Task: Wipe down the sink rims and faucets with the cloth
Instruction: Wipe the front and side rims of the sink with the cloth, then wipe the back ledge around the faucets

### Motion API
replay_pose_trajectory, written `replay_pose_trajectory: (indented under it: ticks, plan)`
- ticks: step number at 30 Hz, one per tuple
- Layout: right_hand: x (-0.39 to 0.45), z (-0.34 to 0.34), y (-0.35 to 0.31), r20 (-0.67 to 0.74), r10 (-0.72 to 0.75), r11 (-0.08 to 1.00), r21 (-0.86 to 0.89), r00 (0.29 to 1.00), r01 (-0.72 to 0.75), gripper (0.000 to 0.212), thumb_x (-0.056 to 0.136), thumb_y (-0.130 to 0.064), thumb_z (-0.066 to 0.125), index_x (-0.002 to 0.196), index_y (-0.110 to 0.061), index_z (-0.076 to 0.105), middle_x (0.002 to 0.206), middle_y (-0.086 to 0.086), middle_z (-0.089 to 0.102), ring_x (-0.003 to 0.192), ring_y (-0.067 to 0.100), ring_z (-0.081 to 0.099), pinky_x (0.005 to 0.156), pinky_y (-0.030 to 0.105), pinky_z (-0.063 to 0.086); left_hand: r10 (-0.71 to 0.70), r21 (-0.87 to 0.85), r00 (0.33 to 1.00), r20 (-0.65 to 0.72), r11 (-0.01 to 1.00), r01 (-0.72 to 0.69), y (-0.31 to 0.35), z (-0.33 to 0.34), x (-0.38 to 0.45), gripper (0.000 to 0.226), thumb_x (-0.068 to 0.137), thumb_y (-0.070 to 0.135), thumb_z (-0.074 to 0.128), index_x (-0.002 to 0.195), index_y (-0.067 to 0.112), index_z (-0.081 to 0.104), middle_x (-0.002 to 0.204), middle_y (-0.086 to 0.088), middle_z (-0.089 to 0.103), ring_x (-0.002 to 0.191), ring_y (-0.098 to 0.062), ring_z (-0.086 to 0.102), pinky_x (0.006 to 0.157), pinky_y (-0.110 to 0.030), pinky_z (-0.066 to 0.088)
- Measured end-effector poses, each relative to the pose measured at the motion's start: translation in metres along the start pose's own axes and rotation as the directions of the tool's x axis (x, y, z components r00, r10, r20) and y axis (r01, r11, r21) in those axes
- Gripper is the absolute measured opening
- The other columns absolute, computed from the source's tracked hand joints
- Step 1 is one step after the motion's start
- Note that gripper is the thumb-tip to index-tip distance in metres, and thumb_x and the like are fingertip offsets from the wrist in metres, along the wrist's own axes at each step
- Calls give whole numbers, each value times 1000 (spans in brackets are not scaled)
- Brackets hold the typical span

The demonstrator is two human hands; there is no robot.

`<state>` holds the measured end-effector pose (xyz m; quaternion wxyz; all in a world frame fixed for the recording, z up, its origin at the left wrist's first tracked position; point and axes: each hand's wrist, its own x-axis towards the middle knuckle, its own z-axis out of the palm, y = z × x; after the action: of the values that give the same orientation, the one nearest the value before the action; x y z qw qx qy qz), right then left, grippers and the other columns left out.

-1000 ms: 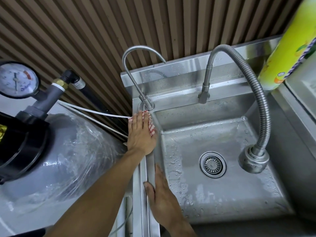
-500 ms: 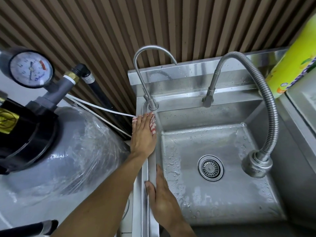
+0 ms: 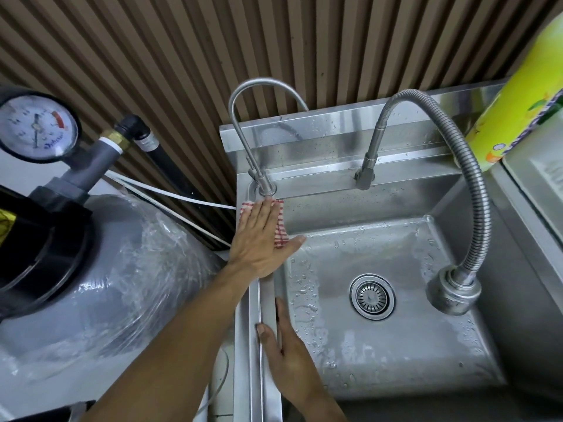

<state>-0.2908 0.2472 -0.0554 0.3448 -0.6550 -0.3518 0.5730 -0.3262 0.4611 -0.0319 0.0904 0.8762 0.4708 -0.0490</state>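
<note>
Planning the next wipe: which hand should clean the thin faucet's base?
Left. The left hand already presses the cloth just below the thin faucet; the right hand is bare, bracing the sink rim.

The gauge at the upper left of the frame is showing small numbers and a blue brand word, all too blurred to read. The yellow-green bottle at the upper right is carrying dark blue lettering, cut off and unreadable.

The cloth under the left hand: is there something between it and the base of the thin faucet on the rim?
Nothing visible. The cloth, pressed flat by the left hand, lies on the sink rim just below the thin faucet base.
</note>
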Motion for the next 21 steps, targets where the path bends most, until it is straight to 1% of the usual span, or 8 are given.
replay_pose_trajectory:
  ticks: [2,6,9,11,14,16,18,21]
  plan:
    - [-1,-7,0,7,41,997,65,999,-41,75,92,-75,49,157,-54,17,155,-31,34,138,-14,30,106,11,26,-5,-79,999,-34,997,2,1,-2,2,91,91,77,-2,162,21,-4,169,2,-14,155,-14,-19,126,-37,-14]
    - [1,-15,3,38,61,993,100,997,-65,88,80,-83,59,156,-51,29,145,-33,38,141,-8,33,109,17,30,-115,-238,978,-176,969,71,-5,-2,1,56,110,36,21,163,19,15,172,0,7,157,-14,-6,126,-33,-12]
    - [8,-23,-1,17,80,978,190,997,-82,58,90,-58,69,143,-44,51,146,-29,48,134,-11,43,104,7,33,-220,-382,949,-228,916,121,-2,5,-3,54,110,26,28,162,19,18,172,1,3,157,-16,-7,128,-39,-5]
    - [15,-37,-15,-153,70,966,257,986,-28,25,101,-39,62,126,-42,62,136,-22,63,127,-7,55,94,1,41,-370,-608,880,-298,784,124,5,5,-14,53,108,18,34,160,19,24,171,1,9,157,-18,6,129,-40,9]
    - [33,-62,-52,-371,-107,980,119,923,162,32,110,-30,43,134,-30,65,134,-20,64,126,-12,53,108,11,40,-520,-773,819,-244,613,159,14,7,-39,55,107,18,37,159,26,21,168,6,21,148,-20,34,119,-38,34]
    - [56,-71,-82,-326,-237,970,-20,915,244,37,111,-29,40,142,-25,60,138,-17,61,125,-12,52,109,10,37,-498,-730,844,-202,651,209,15,12,-51,57,108,24,36,161,25,16,169,5,18,151,-19,30,122,-40,31]
    - [85,-72,-107,-210,-319,946,-124,924,298,40,111,-32,38,147,-24,55,146,-11,58,132,0,52,114,21,37,-457,-662,875,-160,707,249,14,18,-60,62,108,30,34,163,21,8,172,3,7,156,-16,14,126,-44,22]
    - [123,-63,-130,34,-365,867,-353,931,352,47,112,-35,33,157,-21,41,163,-2,38,151,12,30,125,27,18,-432,-574,892,-132,767,286,14,23,-75,68,106,37,31,163,23,-5,171,8,-9,157,-11,-3,127,-39,11]
